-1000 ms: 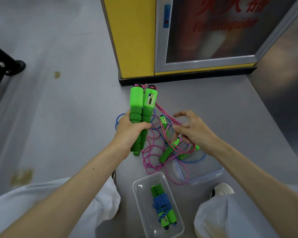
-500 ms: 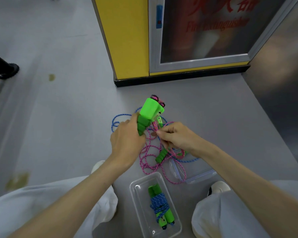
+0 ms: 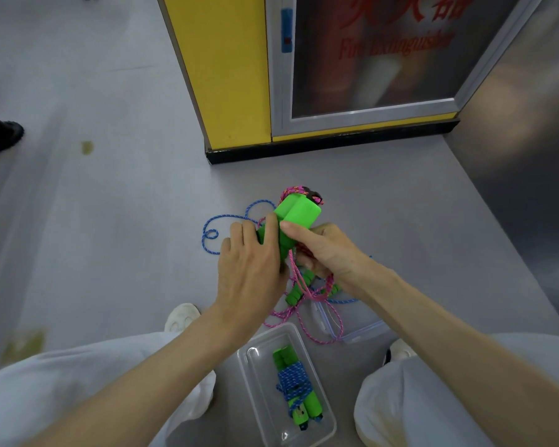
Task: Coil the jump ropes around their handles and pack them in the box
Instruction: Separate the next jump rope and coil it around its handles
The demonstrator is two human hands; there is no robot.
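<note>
- The pair of green handles [image 3: 296, 217] is held side by side above the floor [image 3: 110, 237], fat ends tilted up and away, out from the cabinet's black base.
- The left hand [image 3: 249, 269] grips the handles low down, fingers curled round them.
- The right hand [image 3: 326, 250] has its thumb against the handles and its fingers curled on the pink rope [image 3: 304, 295], which hangs from there in loose loops to the floor.
- Under the hands lie more green handles [image 3: 296, 293], tangled with a loose blue rope [image 3: 220, 221] that spreads out to the left.
- Nearer the person, between the knees, stands the clear plastic box [image 3: 255, 375], with one blue jump rope [image 3: 294, 382] coiled round its handles inside.
- A clear lid [image 3: 359, 330] lies just right of the box, pink loops across it.
- Behind is a fire extinguisher cabinet [image 3: 368, 59] beside a yellow panel [image 3: 223, 75].
</note>
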